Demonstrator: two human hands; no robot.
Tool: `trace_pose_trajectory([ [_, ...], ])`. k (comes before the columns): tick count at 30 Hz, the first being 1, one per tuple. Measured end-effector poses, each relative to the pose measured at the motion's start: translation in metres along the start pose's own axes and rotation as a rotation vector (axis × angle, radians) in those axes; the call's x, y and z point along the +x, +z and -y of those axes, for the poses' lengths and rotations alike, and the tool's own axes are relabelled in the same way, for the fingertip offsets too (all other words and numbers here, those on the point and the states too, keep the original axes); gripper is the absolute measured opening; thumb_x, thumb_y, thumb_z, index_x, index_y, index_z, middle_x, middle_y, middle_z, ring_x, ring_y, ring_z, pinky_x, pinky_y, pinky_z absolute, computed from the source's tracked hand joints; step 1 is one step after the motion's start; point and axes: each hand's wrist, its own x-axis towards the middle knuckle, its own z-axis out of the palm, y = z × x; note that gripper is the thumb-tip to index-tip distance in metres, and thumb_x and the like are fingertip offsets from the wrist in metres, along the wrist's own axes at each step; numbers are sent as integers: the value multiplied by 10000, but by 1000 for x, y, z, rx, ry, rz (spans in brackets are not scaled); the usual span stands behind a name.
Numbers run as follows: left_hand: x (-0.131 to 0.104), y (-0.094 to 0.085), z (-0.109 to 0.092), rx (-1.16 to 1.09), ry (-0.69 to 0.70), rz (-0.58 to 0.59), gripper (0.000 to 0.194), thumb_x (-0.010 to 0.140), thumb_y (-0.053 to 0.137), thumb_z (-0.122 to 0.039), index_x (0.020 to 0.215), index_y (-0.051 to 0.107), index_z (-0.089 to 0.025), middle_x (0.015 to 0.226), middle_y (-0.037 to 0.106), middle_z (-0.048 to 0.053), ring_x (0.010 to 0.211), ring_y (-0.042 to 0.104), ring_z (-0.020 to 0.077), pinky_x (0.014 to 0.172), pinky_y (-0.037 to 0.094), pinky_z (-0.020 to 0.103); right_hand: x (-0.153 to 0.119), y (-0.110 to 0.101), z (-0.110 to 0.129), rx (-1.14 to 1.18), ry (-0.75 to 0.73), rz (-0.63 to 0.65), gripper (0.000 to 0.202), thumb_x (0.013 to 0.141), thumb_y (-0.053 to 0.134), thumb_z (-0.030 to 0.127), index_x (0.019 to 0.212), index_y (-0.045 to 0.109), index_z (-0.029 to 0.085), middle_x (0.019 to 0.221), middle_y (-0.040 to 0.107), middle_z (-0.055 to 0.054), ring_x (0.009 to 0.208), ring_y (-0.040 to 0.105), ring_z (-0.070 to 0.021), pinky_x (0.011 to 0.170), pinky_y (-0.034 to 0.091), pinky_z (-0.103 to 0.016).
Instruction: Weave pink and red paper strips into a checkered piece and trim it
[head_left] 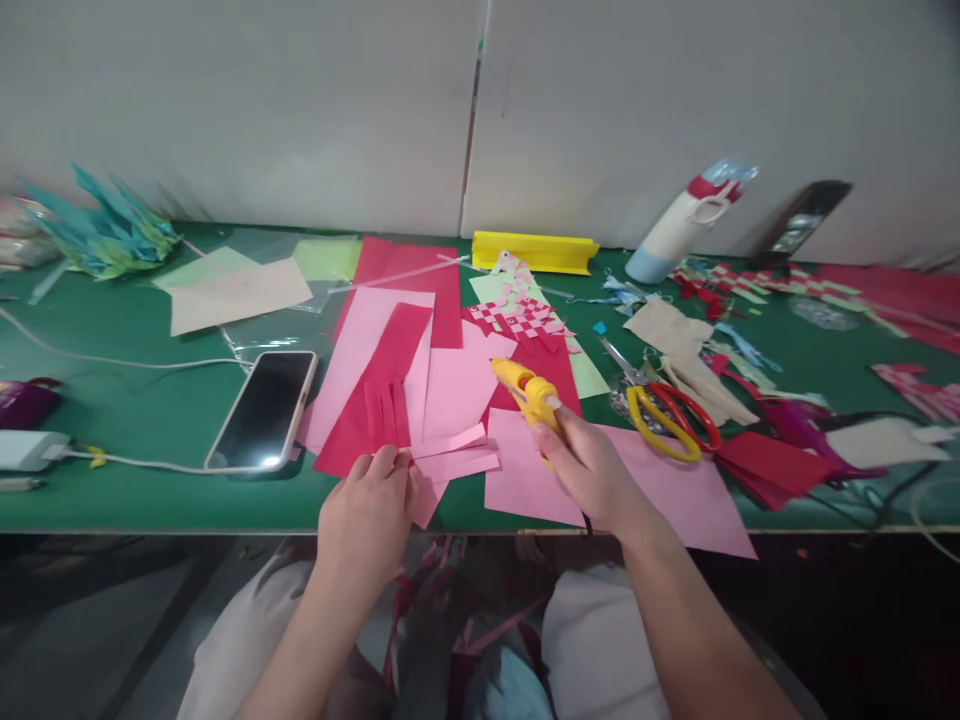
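A yellow hot glue gun point(531, 393) is gripped in my right hand point(592, 465), its nozzle pointing up and left over pink paper. My left hand point(369, 510) has its fingers closed at the near end of pale pink paper strips point(454, 452), which fan out to the right; the fingertips themselves are hidden. Just beyond that hand lie several red paper strips point(386, 408) on a larger red sheet point(397, 350). Woven red, pink and white paper pieces point(529, 318) sit behind the glue gun. A pink sheet point(675, 480) lies under and right of my right hand.
On the green table point(161, 505) lies a phone point(264, 410) with a white cable. Yellow-and-red-handled scissors point(664, 420) rest at the right among paper scraps. Behind them a white bottle point(686, 225) leans beside a dark object point(802, 222). A yellow folded piece point(534, 253) lies along the wall.
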Motion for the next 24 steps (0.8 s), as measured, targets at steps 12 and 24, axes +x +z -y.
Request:
trace_pose_trajectory([
  [12,-5,-10,38,-617,-210,-219,355,949,334,-328,789,624,-199,870,713,48,835,650,179,737,446,273,10,-10,3,-1015,-52,30,338,927,458,463,1048,526,155,988,614,-100,840,658,-261,564,375,-292],
  [24,-49,4,27,-246,-311,-307,209,881,462,-239,926,652,-165,896,654,87,813,589,232,753,441,333,8,-7,15,-1023,-166,39,469,945,435,442,1252,504,93,1089,598,-166,1017,580,-286,795,457,-353],
])
